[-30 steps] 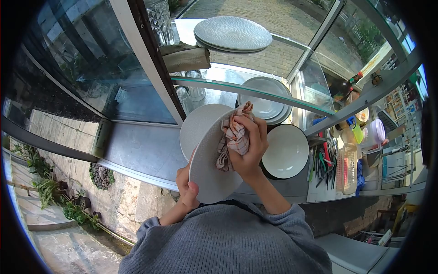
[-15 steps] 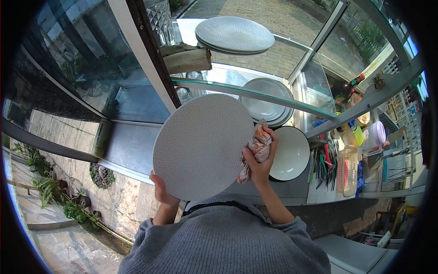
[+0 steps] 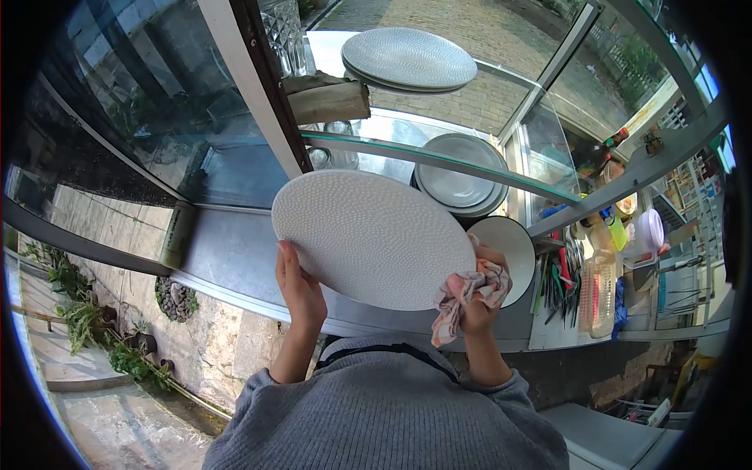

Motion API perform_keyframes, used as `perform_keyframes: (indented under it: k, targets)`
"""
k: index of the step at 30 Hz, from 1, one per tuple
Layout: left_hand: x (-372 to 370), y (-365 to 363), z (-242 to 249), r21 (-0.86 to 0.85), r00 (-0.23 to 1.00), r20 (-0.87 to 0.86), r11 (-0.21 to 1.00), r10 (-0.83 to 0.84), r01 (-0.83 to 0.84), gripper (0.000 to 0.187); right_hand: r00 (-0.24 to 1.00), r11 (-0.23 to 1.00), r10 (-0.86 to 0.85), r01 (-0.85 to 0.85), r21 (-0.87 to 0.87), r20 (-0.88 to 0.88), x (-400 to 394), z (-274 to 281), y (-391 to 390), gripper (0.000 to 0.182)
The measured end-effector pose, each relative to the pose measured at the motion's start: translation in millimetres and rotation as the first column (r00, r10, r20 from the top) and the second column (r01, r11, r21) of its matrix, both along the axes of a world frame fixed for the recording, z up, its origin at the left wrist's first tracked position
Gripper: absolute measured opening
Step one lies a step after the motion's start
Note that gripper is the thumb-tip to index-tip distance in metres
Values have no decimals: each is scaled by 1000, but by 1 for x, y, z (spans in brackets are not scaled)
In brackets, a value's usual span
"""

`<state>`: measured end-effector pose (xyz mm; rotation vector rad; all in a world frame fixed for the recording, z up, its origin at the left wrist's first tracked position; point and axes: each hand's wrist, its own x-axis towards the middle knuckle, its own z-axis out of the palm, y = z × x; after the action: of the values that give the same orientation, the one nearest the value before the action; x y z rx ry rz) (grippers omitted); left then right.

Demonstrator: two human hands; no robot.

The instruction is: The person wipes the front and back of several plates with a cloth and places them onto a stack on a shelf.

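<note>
A white plate with a dimpled surface point(image 3: 372, 239) is held up in front of me, tilted. At its left edge, my left hand point(image 3: 300, 294) grips the rim, with most of the fingers behind the plate. My right hand point(image 3: 482, 309) clutches a crumpled pink-and-white cloth point(image 3: 474, 291) against the plate's lower right rim. Behind that hand a white bowl with a dark rim point(image 3: 517, 251) is partly covered. Stacked grey-white plates point(image 3: 462, 176) lie beyond on the cabinet floor.
More dimpled plates point(image 3: 409, 59) sit on the glass shelf point(image 3: 439, 163), beside a folded brown cloth point(image 3: 329, 100) and glassware point(image 3: 282, 35). Cutlery point(image 3: 558, 274) and a plastic basket point(image 3: 597, 294) stand to the right. A metal frame post point(image 3: 254, 86) rises at the left.
The plate has tipped flatter and its right side has swung lower. My right hand with the cloth has moved right and down along the rim; my left hand sits slightly higher and further right.
</note>
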<state>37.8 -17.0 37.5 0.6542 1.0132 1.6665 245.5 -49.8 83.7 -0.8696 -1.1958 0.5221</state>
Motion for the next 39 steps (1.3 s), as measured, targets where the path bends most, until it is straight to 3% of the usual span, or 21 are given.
perform_keyframes:
  k: [1, 2, 4, 5, 7, 9, 11, 12, 14, 20, 21, 22, 24, 25, 27, 29, 30, 32, 35, 39]
  targets:
    - [4, 2, -2, -24, 998, 69, 1000, -15, 17, 35, 975, 981, -81, 40, 192, 209, -2, 6, 2, 28]
    - [9, 2, -5, -23, 997, 70, 1000, -16, 17, 35, 974, 980, -81, 40, 193, 210, -5, 8, 0, 28]
    - [18, 4, -14, 28, 992, 117, 999, -44, 41, 40, 889, 934, -14, -152, 324, 458, -10, 9, -8, 33]
    - [18, 8, -19, 126, 992, 103, 990, -73, 60, 46, 889, 934, -15, -151, 323, 458, -14, 7, -12, 33]
    - [14, 5, -27, 106, 979, 189, 993, -79, 60, 50, 826, 914, -65, -176, 365, 560, -24, 2, -19, 25]
    - [11, 4, -25, 83, 958, 274, 995, -84, 63, 55, 822, 911, -60, -187, 368, 567, -30, -4, -25, 23]
    - [4, 4, -27, 174, 908, 356, 970, -222, 169, 65, 811, 902, -80, -189, 389, 579, -39, -12, -30, 20]
    - [5, 2, -12, 173, 908, 356, 970, -221, 168, 65, 811, 902, -79, -190, 388, 579, -44, -12, -33, 20]
    - [4, -6, 17, 212, 803, 456, 923, -384, 321, 71, 774, 920, -15, -238, 312, 633, -52, -9, -40, 25]
    - [12, 5, 13, 311, 673, 490, 832, -554, 459, 73, 816, 927, 57, -258, 273, 575, -66, 3, -24, 31]
    - [10, 22, -4, 315, 547, 519, 742, -657, 592, 73, 819, 925, 55, -257, 281, 571, -69, 5, -17, 31]
    - [12, 26, -22, 315, 545, 519, 740, -659, 594, 73, 822, 922, 52, -257, 289, 567, -71, 7, -10, 32]
    - [21, 28, -22, 258, 254, 677, 546, -691, 797, 66, 846, 928, 66, -247, 278, 529, -73, 11, 7, 33]
    - [15, 24, -15, 117, 318, 629, 491, -709, 863, 61, 839, 946, 22, -194, 261, 543, -72, 12, 14, 34]
    - [13, 24, -23, 153, 295, 636, 491, -713, 858, 61, 828, 960, -23, -138, 243, 560, -65, 12, 29, 35]
    - [15, 27, -29, 221, 250, 647, 491, -720, 843, 60, 865, 993, 57, -100, 60, 498, -54, 2, 42, 36]
    - [18, 33, -30, 252, 230, 651, 493, -723, 833, 59, 866, 993, 59, -101, 58, 497, -49, -8, 46, 36]
    - [27, 54, -30, 318, 191, 655, 495, -732, 809, 59, 937, 988, 108, -65, -138, 332, -40, -24, 52, 38]
    - [43, 87, -29, 418, 132, 653, 501, -745, 758, 57, 913, 998, 15, 11, -60, 408, -42, -28, 38, 38]
    - [40, 90, -42, 534, 37, 646, 486, -762, 692, 55, 873, 1000, 10, -20, 17, 488, -44, -35, 24, 40]
